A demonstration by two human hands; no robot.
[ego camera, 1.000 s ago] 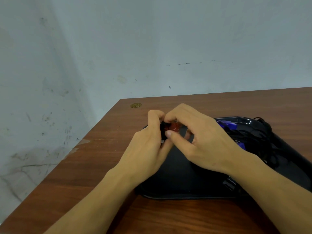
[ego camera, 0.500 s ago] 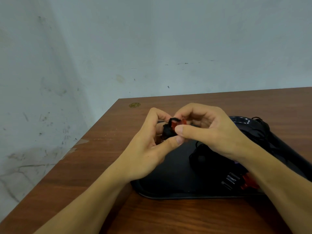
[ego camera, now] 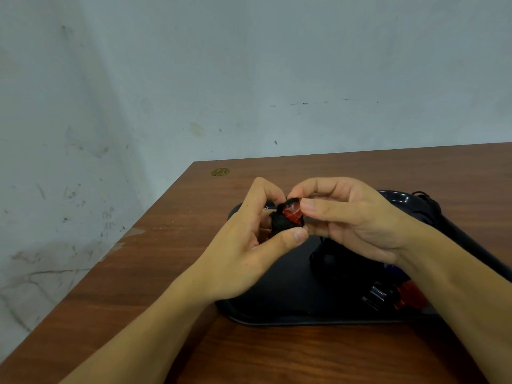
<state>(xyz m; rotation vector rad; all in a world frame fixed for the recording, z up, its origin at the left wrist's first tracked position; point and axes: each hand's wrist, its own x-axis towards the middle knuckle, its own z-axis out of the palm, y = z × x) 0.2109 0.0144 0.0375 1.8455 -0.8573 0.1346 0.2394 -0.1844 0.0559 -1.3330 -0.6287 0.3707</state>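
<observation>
Black-and-red small part point(ego camera: 288, 217) sits above the black tray point(ego camera: 277, 314), pinched by left hand point(ego camera: 249, 245) and right hand point(ego camera: 346, 217); assembly seems underway; next likely needs a steady twist.

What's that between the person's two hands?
A small black object with a red plastic part, pinched by the left hand and right hand, in the head view.
</observation>
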